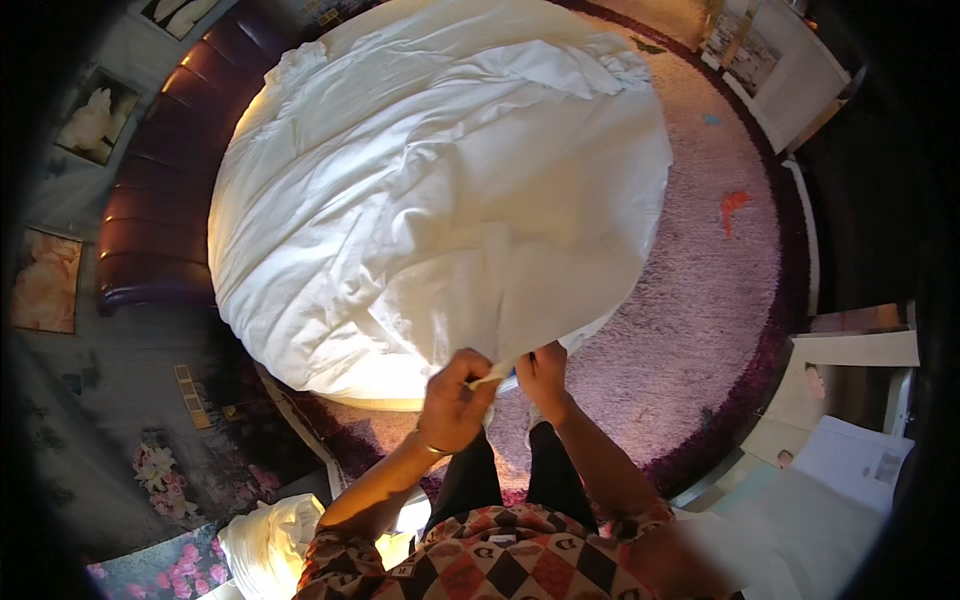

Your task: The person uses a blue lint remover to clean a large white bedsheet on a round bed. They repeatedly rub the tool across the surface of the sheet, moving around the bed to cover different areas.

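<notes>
A large white bed cover (pixel 450 202), wrinkled on its left side and smoother on its right, lies over a round bed. Its near edge rises to my two hands in front of my body. My left hand (pixel 459 401) grips a bunched piece of this edge between thumb and fingers. Just to the right, my right hand (pixel 543 379) pinches the same edge, with a small bit of something blue showing between the hands. Some fingertips are hidden by the cloth.
A dark leather headboard (pixel 161 187) curves along the bed's left. Under the bed lies a round pink rug (pixel 720 300) with an orange-red scrap (pixel 732 210) and a small blue scrap (pixel 711 118). Bundled white fabric (pixel 274 544) is at lower left; a white-framed piece of furniture (pixel 855 349) stands right.
</notes>
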`<control>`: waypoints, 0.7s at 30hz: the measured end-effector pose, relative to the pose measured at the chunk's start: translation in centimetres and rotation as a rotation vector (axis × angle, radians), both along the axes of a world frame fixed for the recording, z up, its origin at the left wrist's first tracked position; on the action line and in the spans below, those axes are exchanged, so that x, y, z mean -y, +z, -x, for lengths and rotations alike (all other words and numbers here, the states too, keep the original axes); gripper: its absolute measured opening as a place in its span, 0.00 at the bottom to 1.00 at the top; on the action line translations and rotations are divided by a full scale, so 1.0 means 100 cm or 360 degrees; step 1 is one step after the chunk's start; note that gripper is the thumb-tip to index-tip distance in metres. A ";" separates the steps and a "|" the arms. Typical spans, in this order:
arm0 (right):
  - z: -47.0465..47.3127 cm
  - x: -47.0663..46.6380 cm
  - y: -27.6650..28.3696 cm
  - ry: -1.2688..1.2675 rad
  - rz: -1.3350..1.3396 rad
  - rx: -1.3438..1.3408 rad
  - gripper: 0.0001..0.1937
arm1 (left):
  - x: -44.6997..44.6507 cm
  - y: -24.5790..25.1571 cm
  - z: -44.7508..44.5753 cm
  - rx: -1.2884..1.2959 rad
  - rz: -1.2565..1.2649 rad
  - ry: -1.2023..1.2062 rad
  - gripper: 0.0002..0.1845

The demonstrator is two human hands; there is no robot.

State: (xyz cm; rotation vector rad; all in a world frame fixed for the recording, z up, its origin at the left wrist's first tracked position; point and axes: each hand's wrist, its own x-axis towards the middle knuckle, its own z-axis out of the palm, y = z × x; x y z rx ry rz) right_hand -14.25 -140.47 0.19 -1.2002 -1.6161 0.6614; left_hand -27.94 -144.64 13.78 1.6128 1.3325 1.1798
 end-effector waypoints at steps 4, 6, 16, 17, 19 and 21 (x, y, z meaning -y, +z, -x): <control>-0.103 0.054 0.046 0.0537 0.0441 -0.0028 0.06 | 0.025 0.015 0.016 -0.0372 0.0132 -0.0183 0.06; -0.167 0.091 0.063 0.0881 0.0944 0.0377 0.06 | 0.049 0.001 0.010 -0.0414 0.0205 -0.0542 0.07; -0.142 0.057 0.092 0.0759 0.0582 0.0598 0.08 | 0.095 -0.064 0.023 -0.0123 0.0534 -0.0402 0.05; -0.126 0.045 0.081 0.0574 0.0441 0.0566 0.08 | 0.086 -0.072 0.022 -0.0159 0.0416 -0.0226 0.06; -0.073 0.024 0.077 0.0515 0.0441 0.0325 0.07 | 0.073 -0.068 0.035 -0.0298 0.0541 -0.0052 0.06; -0.041 0.013 0.068 0.0590 0.0444 0.0264 0.05 | 0.061 -0.066 0.023 -0.0384 -0.0135 0.0178 0.11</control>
